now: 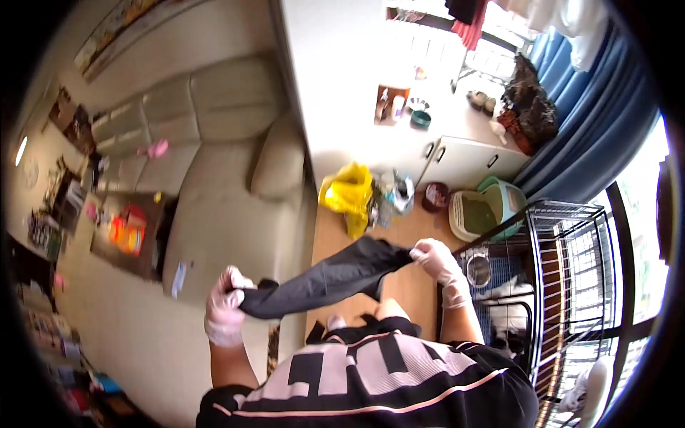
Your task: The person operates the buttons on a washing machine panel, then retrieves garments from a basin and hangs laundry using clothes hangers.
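Stretched between my hands is a long, limp black cloth-like piece, folded and creased; whether it is fabric or thin plastic I cannot tell. My left hand, in a thin whitish glove, pinches its left end. At the other end, higher and farther from my body, my gloved right hand grips a corner. The middle of the piece sags in front of my shirt, above the wooden floor. Both hands have their fingers closed on it.
A yellow plastic bag, a grey bag and a litter box stand ahead by the white cabinet. A black wire cage with a metal bowl is close on my right. A grey sofa lies left.
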Demonstrator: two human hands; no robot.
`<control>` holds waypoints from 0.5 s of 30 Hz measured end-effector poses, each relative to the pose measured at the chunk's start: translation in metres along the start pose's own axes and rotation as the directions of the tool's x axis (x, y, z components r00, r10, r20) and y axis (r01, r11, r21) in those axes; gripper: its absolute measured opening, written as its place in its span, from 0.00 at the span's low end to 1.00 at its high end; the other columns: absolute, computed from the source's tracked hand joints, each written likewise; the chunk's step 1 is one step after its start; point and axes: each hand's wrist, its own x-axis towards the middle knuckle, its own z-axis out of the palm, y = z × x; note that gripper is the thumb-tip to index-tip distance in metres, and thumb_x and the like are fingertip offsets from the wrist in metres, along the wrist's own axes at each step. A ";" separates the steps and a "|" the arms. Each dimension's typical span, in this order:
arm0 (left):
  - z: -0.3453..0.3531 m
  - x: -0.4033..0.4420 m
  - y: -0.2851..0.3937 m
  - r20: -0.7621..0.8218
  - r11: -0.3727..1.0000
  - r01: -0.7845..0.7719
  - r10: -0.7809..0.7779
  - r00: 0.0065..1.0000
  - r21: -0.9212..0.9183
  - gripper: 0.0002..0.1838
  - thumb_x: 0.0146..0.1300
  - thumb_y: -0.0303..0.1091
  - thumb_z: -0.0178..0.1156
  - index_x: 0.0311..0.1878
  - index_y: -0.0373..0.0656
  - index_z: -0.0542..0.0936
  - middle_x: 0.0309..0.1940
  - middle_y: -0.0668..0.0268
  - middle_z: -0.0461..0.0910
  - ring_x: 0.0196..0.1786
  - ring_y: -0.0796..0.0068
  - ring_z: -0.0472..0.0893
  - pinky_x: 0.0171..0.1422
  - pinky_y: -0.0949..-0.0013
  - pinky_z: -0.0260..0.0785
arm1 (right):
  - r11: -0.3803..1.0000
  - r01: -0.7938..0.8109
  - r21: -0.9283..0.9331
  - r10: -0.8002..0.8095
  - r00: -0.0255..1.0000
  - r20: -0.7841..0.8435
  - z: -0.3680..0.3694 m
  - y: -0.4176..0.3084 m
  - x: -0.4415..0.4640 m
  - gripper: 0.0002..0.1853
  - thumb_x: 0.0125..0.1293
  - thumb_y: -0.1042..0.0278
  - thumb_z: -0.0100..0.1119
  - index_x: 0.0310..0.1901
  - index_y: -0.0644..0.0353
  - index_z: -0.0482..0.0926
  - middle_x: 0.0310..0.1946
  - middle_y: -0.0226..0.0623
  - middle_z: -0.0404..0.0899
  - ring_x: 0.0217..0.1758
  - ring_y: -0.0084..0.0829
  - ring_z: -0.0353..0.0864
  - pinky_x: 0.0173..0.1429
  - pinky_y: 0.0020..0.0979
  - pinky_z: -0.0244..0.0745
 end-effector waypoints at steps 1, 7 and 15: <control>0.009 0.019 0.004 0.016 0.999 -0.043 0.043 0.999 0.012 0.19 0.47 0.30 0.72 0.34 0.47 0.68 0.28 0.68 0.75 0.31 0.76 0.73 0.43 0.70 0.67 | 0.999 -0.051 0.016 0.049 0.994 0.095 -0.005 -0.002 0.021 0.13 0.58 0.61 0.59 0.37 0.62 0.81 0.33 0.47 0.80 0.41 0.48 0.79 0.48 0.40 0.73; 0.044 0.106 -0.012 -0.069 0.941 -0.337 0.335 0.940 -0.025 0.19 0.50 0.31 0.68 0.38 0.45 0.66 0.24 0.70 0.69 0.28 0.75 0.69 0.40 0.66 0.68 | 0.983 0.171 0.060 -0.181 0.945 0.271 -0.045 0.006 0.196 0.12 0.60 0.61 0.60 0.40 0.61 0.82 0.32 0.43 0.82 0.37 0.38 0.81 0.46 0.35 0.74; 0.119 0.220 -0.024 -0.550 0.820 -0.443 0.572 0.609 0.362 0.16 0.52 0.36 0.66 0.37 0.45 0.68 0.22 0.71 0.67 0.25 0.74 0.70 0.35 0.66 0.70 | 0.511 0.216 0.832 -0.112 0.976 -0.185 -0.198 0.038 0.574 0.10 0.62 0.72 0.58 0.44 0.63 0.81 0.38 0.34 0.82 0.38 0.26 0.81 0.42 0.23 0.74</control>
